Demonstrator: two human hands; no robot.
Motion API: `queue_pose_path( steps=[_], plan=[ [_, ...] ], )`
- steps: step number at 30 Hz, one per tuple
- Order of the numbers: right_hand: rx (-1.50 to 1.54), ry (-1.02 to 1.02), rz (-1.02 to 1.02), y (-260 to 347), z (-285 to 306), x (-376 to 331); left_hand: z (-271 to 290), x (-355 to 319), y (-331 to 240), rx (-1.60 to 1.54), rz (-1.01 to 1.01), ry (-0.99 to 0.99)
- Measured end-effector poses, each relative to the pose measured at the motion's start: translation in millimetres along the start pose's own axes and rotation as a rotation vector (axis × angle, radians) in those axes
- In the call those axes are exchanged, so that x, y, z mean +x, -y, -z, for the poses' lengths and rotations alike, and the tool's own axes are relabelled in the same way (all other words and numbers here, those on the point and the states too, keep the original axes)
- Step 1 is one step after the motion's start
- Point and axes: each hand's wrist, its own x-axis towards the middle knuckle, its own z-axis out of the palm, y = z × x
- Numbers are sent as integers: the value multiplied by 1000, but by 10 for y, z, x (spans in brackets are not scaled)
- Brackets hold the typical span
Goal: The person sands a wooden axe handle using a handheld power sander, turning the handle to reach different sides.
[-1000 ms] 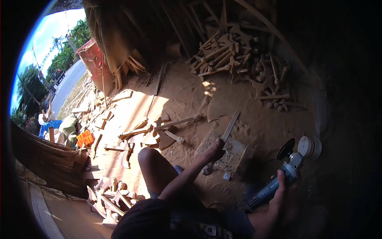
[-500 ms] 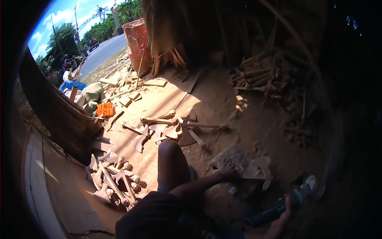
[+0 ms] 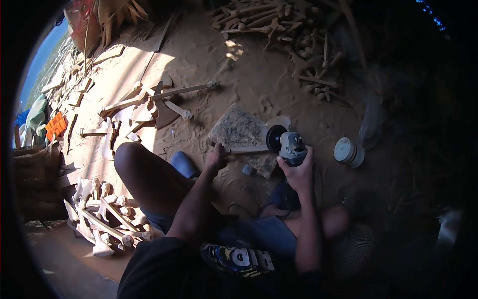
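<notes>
I sit on sandy ground. My left hand grips a slim wooden stick that lies across a flat stone slab. My right hand holds a grey angle grinder, its dark disc right at the stick's far end. My bare left knee is raised beside the left arm.
A stack of round sanding discs lies right of the grinder. Carved wooden pieces are scattered ahead on the left, another pile of carved wooden pieces sits by my left leg, and a heap of sticks lies at the top. A red drum stands far left.
The view has tilted down toward my lap. My right hand brought the grinder from the lower right up to the stick's end on the slab; my left hand stays on the stick.
</notes>
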Motion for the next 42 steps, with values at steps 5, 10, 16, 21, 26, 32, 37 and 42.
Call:
queue_pose_path(
  steps=[5, 10, 16, 21, 26, 32, 37, 42],
  plan=[
    [-257, 334, -55, 229, -713, -19, 431, 236, 116, 138, 10, -97],
    [-509, 442, -58, 266, -1081, 4, 177, 97, 55, 266, -26, -205],
    [-536, 504, -109, 391, -1311, 104, 228, 288, 189, 368, -71, -294],
    [-522, 560, -131, 441, -1429, 115, 284, 463, 324, 382, -96, -353],
    [-596, 593, -135, 399, -1368, 72, 202, 398, 239, 492, -136, -375],
    [-663, 515, -241, 247, -1265, 221, 268, 260, 70, 517, -141, -312],
    [-654, 407, -308, -80, -1047, 365, 150, 23, -125, 480, -127, -274],
    [-645, 333, -335, -290, -862, 560, 173, -14, -227, 458, -106, -268]
  ],
)
